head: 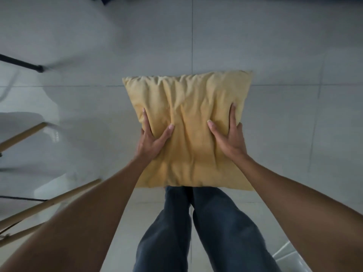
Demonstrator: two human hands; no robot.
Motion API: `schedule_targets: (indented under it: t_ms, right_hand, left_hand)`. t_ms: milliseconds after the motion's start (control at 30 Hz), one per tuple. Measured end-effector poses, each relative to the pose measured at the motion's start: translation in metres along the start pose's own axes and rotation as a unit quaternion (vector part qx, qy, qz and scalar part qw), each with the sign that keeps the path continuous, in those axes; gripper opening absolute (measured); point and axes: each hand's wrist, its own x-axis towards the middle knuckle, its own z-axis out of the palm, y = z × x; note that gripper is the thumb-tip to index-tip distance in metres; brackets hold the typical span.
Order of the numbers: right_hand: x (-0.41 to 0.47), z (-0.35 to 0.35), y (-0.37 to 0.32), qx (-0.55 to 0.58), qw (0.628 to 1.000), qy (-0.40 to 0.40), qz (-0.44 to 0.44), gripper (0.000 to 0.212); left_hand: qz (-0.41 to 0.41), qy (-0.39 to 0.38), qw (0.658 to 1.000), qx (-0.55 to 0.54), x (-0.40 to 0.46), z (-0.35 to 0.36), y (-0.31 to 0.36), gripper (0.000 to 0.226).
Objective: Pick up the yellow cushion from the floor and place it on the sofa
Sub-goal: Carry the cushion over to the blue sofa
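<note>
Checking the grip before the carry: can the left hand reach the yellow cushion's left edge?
Apparently yes: the left hand already clasps the yellow cushion at that edge, thumb on top, nothing between them.

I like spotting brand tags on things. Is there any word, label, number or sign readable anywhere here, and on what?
None: no readable text appears anywhere in this view.
The crumpled yellow fabric cushion, held between the left hand and the right hand, shows no tag or print.
The dark blue denim trousers show no label.
The pale grey tiled floor and the slanted light wooden legs carry no markings.
</note>
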Motion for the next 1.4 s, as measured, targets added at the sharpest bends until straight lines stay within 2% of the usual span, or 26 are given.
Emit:
schedule_targets:
  t_ms: [267, 600, 733, 1100, 1400]
  right_hand:
    - [-0.059, -0.059, -0.06, 0.006, 1.0, 0.01, -0.009, 0.109]
    - [-0.151, -0.138, -0.143, -0.003, 0.998, 0.044, -0.044, 0.106]
    - [-0.187, -0.175, -0.171, -0.016, 0.996, 0.065, -0.067, 0.101]
    - [-0.283, -0.29, -0.272, -0.006, 0.979, 0.139, -0.152, 0.098]
    - [-0.326, -0.364, -0.341, 0.065, 0.952, 0.195, -0.226, 0.108]
  left_hand:
    - [0.021, 0.012, 0.999, 0.025, -0.066, -0.051, 0.07, 0.127]
    - [0.062, 0.053, 0.997, -0.002, -0.165, -0.108, 0.159, 0.124]
    - [0.05, 0.069, 0.996, -0.014, -0.214, -0.122, 0.197, 0.122]
    - [0.131, 0.121, 0.982, -0.057, -0.323, -0.175, 0.315, 0.123]
    - [0.258, 0.17, 0.949, -0.055, -0.382, -0.233, 0.423, 0.115]
